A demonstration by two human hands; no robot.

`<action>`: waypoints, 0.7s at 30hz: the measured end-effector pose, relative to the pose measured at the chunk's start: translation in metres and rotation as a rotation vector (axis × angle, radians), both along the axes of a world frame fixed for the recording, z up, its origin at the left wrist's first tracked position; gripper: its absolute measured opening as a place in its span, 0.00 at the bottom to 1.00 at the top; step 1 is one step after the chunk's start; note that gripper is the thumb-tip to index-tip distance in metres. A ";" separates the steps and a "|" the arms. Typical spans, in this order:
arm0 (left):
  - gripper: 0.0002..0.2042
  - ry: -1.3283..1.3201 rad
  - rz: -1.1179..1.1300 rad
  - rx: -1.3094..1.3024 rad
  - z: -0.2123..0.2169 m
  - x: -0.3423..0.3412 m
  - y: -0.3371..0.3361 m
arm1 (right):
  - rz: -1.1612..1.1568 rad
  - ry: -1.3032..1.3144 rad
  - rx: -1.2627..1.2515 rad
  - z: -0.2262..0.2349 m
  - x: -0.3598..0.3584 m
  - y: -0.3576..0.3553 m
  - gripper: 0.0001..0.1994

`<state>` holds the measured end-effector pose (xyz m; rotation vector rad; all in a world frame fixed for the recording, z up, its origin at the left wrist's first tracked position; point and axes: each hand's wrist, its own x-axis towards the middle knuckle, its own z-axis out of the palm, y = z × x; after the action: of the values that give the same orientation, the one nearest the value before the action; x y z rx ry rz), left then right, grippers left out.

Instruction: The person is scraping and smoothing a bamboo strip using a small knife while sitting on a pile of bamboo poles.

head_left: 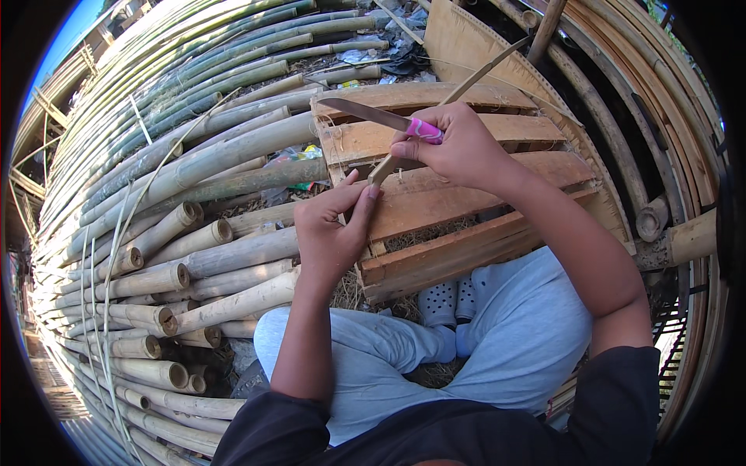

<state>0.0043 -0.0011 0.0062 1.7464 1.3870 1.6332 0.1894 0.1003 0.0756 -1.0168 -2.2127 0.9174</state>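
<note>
Head: left fingers [363, 204] pinch strip [471, 81], right fingers [445, 116] grip knife [371, 114], over slats [447, 203] (bamboo [241, 255] alongside).

Knife [426, 130]: pink handle, pale pattern, enclosed by right grip [460, 147]; dull, bare blade extends leftward from that grip. Strip [475, 78]: long, narrow, tan; slanted. Lower end pinched at left grip [334, 224]; passes right grip; darker far end beyond, up and rightward.

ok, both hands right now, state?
Left hand: closed, pinching the near end of a thin strip.
Right hand: closed around the pink handle of a knife.
</note>
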 end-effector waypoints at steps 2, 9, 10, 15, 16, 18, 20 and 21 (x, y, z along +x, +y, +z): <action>0.06 0.002 0.002 0.006 0.000 0.001 0.000 | -0.025 0.007 -0.068 -0.001 -0.002 0.000 0.10; 0.05 0.006 0.005 0.013 -0.002 -0.001 0.001 | -0.099 0.111 -0.302 0.002 -0.005 -0.003 0.09; 0.05 0.014 0.003 0.014 -0.002 -0.001 0.001 | -0.088 0.134 -0.357 0.003 -0.005 -0.003 0.09; 0.04 0.024 -0.001 0.031 -0.001 0.000 0.000 | -0.115 0.190 -0.600 0.005 0.000 -0.002 0.08; 0.04 0.035 -0.009 0.015 0.000 -0.001 -0.001 | -0.119 0.217 -0.686 0.004 0.001 -0.001 0.08; 0.04 0.043 -0.008 0.023 0.001 0.000 -0.001 | -0.126 0.226 -0.717 0.004 -0.001 -0.001 0.08; 0.04 0.050 -0.006 0.030 0.001 0.000 -0.002 | -0.133 0.234 -0.747 0.003 -0.002 0.000 0.08; 0.04 0.051 -0.002 0.042 0.001 0.000 -0.001 | -0.104 0.258 -0.806 0.001 0.000 0.003 0.08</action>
<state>0.0044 -0.0026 0.0068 1.8243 1.3822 1.6395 0.1894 0.1028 0.0768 -1.2368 -1.5558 1.8394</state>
